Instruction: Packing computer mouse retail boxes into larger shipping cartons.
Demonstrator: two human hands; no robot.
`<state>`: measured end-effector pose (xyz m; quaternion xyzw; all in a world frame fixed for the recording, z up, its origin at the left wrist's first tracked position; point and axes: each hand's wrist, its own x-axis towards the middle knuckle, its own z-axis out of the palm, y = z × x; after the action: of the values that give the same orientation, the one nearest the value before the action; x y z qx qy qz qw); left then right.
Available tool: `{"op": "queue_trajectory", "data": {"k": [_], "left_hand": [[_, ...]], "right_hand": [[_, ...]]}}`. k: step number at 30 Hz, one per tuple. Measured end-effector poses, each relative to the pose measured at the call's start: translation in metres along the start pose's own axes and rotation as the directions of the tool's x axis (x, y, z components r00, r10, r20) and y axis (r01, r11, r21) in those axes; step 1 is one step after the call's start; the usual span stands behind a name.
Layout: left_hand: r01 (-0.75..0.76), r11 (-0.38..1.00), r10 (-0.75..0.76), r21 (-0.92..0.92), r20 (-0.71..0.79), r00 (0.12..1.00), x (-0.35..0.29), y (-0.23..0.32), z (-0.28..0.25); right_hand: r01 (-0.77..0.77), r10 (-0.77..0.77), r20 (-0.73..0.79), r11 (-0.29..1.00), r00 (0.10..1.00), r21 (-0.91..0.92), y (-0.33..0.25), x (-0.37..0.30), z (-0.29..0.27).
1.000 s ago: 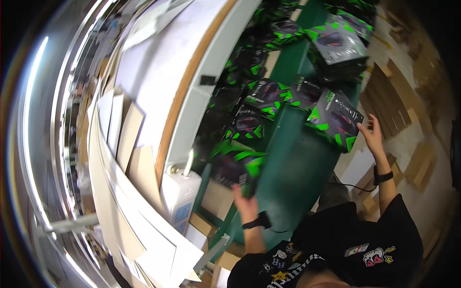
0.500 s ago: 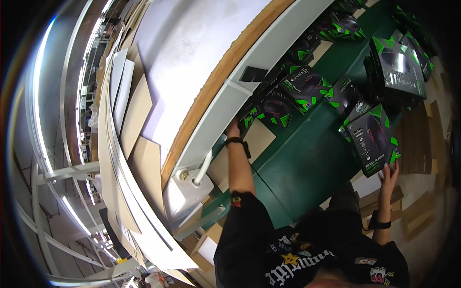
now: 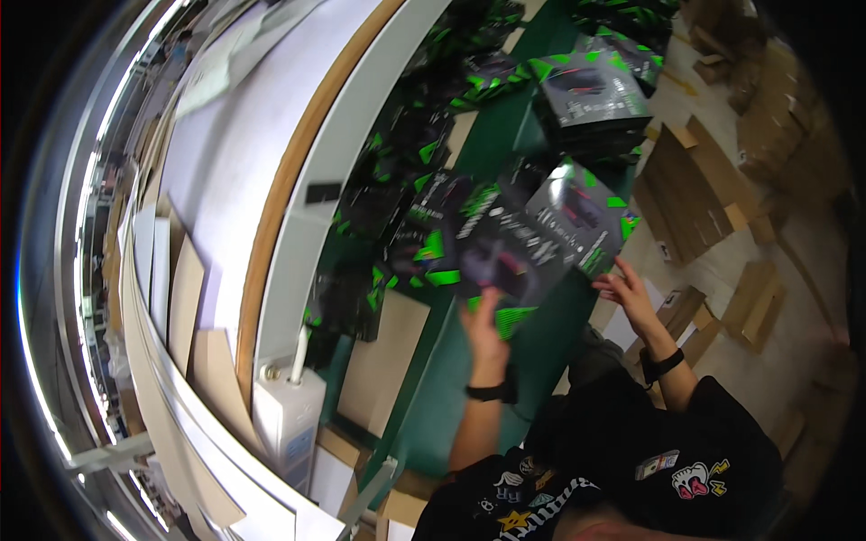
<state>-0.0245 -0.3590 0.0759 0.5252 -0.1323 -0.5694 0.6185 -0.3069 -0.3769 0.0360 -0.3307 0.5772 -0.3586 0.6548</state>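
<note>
A black mouse box [image 3: 505, 257] with green corners is in my left hand [image 3: 487, 338], its thumb over the near edge; the box is smeared by motion. It overlaps a greyer mouse box [image 3: 582, 212] of the same kind, tilted on others to its right. Beside that box's near corner is my right hand [image 3: 627, 293], fingers apart and at its edge; whether they touch it is unclear. Further boxes lie loose along the white rail, among them one dark mouse box [image 3: 347, 302]. Behind, a stack of mouse boxes [image 3: 595, 95] stands on the green bench [image 3: 437, 361].
A white rail [image 3: 316, 153] borders the bench on the left, with a wood-edged pale table [image 3: 225, 144] beyond. Cardboard sheets [image 3: 180, 298] lean at the left. A white block with a pipe [image 3: 287, 406] stands nearby. Brown cartons [image 3: 681, 194] lie on the floor at right.
My left hand has come back from beside the rail to the middle, now with a mouse box in it. My right hand stays near the same box corner. The view has swung.
</note>
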Motion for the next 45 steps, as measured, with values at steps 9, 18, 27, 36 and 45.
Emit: {"op": "queue_trajectory", "data": {"k": [9, 18, 27, 36, 45], "left_hand": [[0.45, 0.879, -0.446, -0.161, 0.058, 0.893, 0.03, -0.115, 0.068], [0.222, 0.767, -0.206, -0.602, 0.096, 0.974, 0.06, -0.135, 0.106], [0.339, 0.774, -0.199, -0.534, 0.303, 0.932, 0.058, -0.15, 0.093], [0.379, 0.7, -0.241, -0.605, 0.3, 0.923, -0.04, -0.107, 0.004], [0.127, 0.991, -0.13, -0.038, -0.096, 0.987, 0.004, -0.097, 0.06]], "right_hand": [[0.176, -0.212, -0.164, 0.962, 0.963, -0.21, -0.091, 0.048, -0.11], [0.063, 0.004, 0.216, 0.951, 0.976, -0.301, -0.114, 0.105, -0.051], [0.337, -0.005, 0.501, 0.746, 0.865, -0.574, -0.137, 0.113, -0.013], [0.327, -0.093, 0.523, 0.868, 0.847, -0.375, -0.084, 0.016, -0.006], [0.403, -0.075, 0.522, 0.731, 0.85, -0.55, -0.146, 0.077, -0.002]]}}
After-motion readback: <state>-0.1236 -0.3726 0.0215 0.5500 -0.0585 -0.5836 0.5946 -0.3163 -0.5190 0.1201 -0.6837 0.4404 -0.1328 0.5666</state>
